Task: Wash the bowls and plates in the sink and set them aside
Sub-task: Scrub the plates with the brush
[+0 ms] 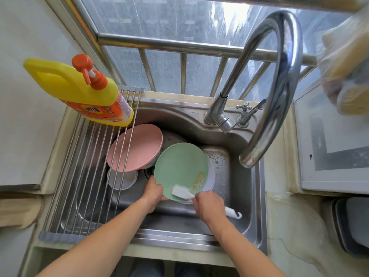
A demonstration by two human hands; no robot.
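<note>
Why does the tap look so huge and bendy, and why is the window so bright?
In the head view, the wide-angle lens stretches the close faucet and bows the sink edges; daylight glares white through the window at the top; the bag at the right edge is blurred.

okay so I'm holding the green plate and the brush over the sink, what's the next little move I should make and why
Probably sweep the brush up and to the right across the green plate onto the yellowish residue near its lower right rim. The left hand grips the plate's lower left edge, the right hand grips the brush handle, and the brush head sits just left of that patch, which looks unscrubbed.
</note>
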